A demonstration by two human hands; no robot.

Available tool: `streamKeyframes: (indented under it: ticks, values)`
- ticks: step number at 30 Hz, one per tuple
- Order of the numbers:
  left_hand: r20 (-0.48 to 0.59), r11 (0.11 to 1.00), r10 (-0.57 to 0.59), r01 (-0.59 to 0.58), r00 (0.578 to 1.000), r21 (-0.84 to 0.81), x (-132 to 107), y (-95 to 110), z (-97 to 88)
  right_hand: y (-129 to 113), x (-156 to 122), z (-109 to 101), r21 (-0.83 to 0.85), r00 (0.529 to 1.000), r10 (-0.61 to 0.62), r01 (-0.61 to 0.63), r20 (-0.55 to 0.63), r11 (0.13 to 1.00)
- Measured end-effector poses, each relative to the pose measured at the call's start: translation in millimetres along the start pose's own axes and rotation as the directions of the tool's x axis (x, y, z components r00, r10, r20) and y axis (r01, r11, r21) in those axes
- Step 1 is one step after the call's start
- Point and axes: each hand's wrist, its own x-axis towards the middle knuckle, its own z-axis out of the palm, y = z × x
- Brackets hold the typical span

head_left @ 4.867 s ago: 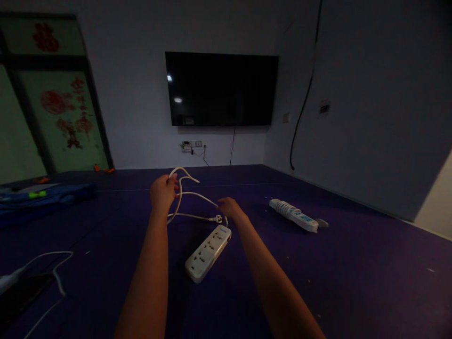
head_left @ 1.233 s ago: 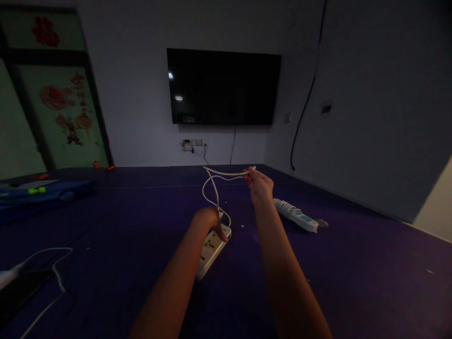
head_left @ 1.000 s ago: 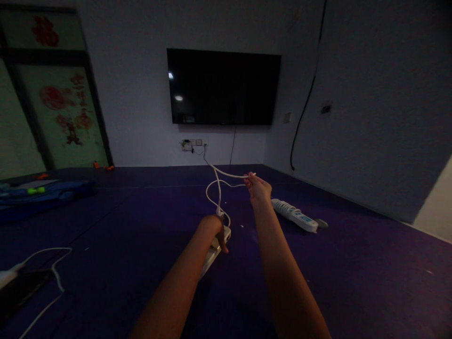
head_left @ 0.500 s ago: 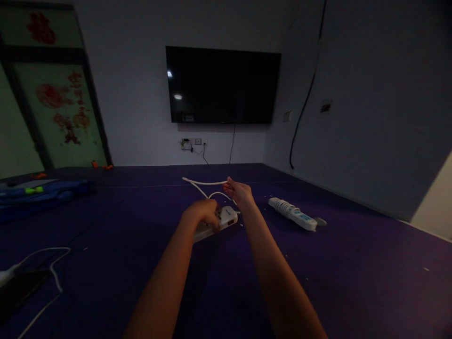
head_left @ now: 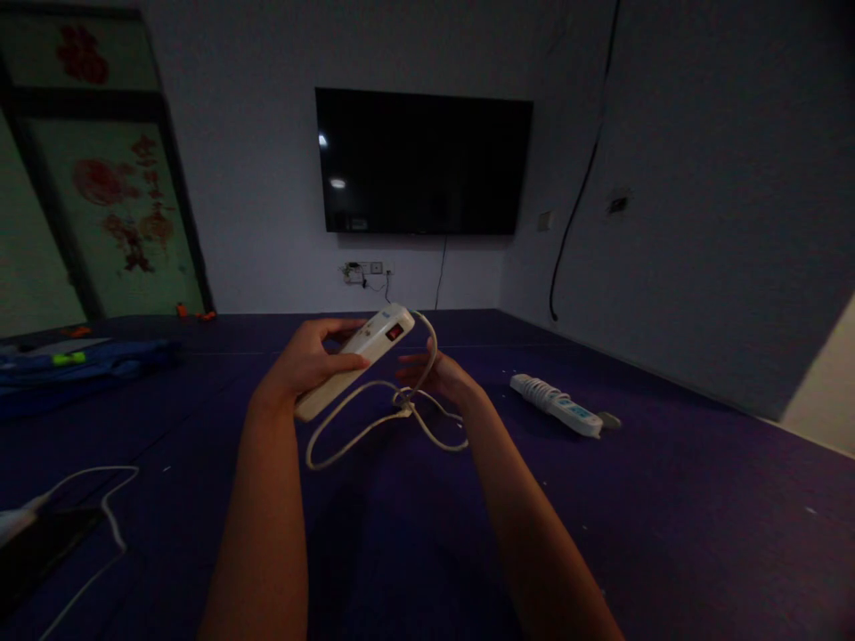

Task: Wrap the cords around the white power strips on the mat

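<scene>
The left hand (head_left: pixel 313 361) clasps the white plastic power strip (head_left: pixel 361 352) aloft, so its white cord (head_left: pixel 318 465) dangles. The right hand (head_left: pixel 441 374), half-spread, meets the loops.

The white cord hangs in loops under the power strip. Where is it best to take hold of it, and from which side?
Probably where the loops of the cord cross, just before the open right hand: one grip from the right gathers both strands. The left hand holds the power strip tilted, switch end up, so the cord hangs free.
</scene>
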Motion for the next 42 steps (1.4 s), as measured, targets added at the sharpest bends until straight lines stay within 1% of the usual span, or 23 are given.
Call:
streamKeyframes:
  ticks: [3,5,7,8,10,12,13,15,17,19,20,22,24,26,27,29,31,33,37,39,42]
  values:
    - [-0.156,0.994,0.012,-0.028,0.988,-0.105,0.7,-2.1,-0.8,-7.3,-8.3,8.2,-0.062,0.997,0.006,-0.001,0.071,0.998]
    - [-0.23,0.991,0.015,-0.045,0.973,-0.125,2.9,-3.8,0.3,-11.9,-14.2,13.8,-0.069,0.986,-0.019,0.031,0.167,0.997]
    - [-0.285,0.992,0.022,-0.055,0.958,-0.11,6.4,-5.9,3.2,-16.0,-19.4,19.1,-0.043,0.966,-0.092,0.105,0.241,0.994]
    - [-0.314,0.994,0.031,-0.064,0.949,-0.093,8.7,-7.2,5.4,-18.0,-21.4,21.6,-0.027,0.957,-0.142,0.153,0.252,0.988]
    - [-0.382,0.994,0.058,-0.088,0.922,-0.063,14.1,-11.0,11.5,-22.2,-24.0,26.3,-0.013,0.942,-0.261,0.27,0.212,0.963]
    - [-0.452,0.993,0.082,-0.11,0.888,-0.037,19.9,-16.2,18.8,-26.0,-24.6,30.4,-0.05,0.919,-0.374,0.382,0.124,0.923]
    - [-0.481,0.993,0.092,-0.115,0.872,-0.019,22.6,-19.0,22.7,-27.4,-24.3,32.0,-0.094,0.906,-0.415,0.421,0.077,0.902]
    - [-0.534,0.993,0.119,-0.113,0.837,0.043,27.3,-23.7,30.2,-28.7,-22.7,34.4,-0.227,0.878,-0.478,0.461,-0.026,0.858]
    - [-0.566,0.988,0.151,-0.103,0.81,0.117,30.2,-26.2,37.1,-27.6,-20.8,36.1,-0.405,0.832,-0.543,0.459,-0.118,0.791]
    - [-0.581,0.982,0.171,-0.086,0.796,0.171,31.3,-25.9,43.3,-25.1,-19.8,38.0,-0.584,0.784,-0.6,0.416,-0.157,0.696]
    - [-0.582,0.977,0.178,-0.074,0.793,0.199,31.2,-25.1,45.9,-23.8,-19.8,39.2,-0.662,0.772,-0.618,0.385,-0.152,0.643]
    - [-0.582,0.959,0.203,-0.042,0.788,0.279,30.2,-23.0,50.1,-22.3,-20.8,42.4,-0.778,0.777,-0.619,0.32,-0.111,0.541]
    - [-0.572,0.93,0.237,-0.013,0.786,0.368,28.8,-21.6,52.5,-22.7,-22.6,46.0,-0.855,0.8,-0.598,0.277,-0.047,0.439]
    - [-0.547,0.9,0.261,0.004,0.795,0.435,27.6,-21.3,53.7,-24.4,-24.7,49.1,-0.901,0.827,-0.562,0.26,0.021,0.348]
    - [-0.531,0.887,0.269,0.008,0.803,0.461,27.2,-21.5,54.2,-25.3,-25.7,50.1,-0.915,0.838,-0.544,0.257,0.05,0.312]
    - [-0.485,0.856,0.288,0.006,0.826,0.518,27.0,-22.1,55.9,-26.3,-27.6,50.8,-0.93,0.846,-0.527,0.258,0.086,0.263]
    - [-0.42,0.808,0.303,0.004,0.856,0.59,27.1,-22.1,58.6,-26.6,-30.0,50.3,-0.936,0.843,-0.526,0.269,0.114,0.229]
    - [-0.339,0.743,0.303,0.002,0.891,0.669,27.2,-21.2,61.7,-27.1,-33.5,49.1,-0.946,0.838,-0.526,0.274,0.145,0.175]
    - [-0.153,0.615,0.263,-0.043,0.953,0.788,26.4,-16.0,64.6,-32.7,-44.2,46.8,-0.972,0.828,-0.528,0.233,0.19,0.015]
    - [-0.067,0.564,0.235,-0.08,0.97,0.822,25.9,-12.7,64.1,-36.9,-49.5,46.2,-0.975,0.817,-0.538,0.217,0.205,-0.041]
    - [0.056,0.529,0.22,-0.167,0.974,0.832,25.1,-8.4,62.8,-42.5,-54.7,44.6,-0.978,0.799,-0.567,0.194,0.199,-0.071]
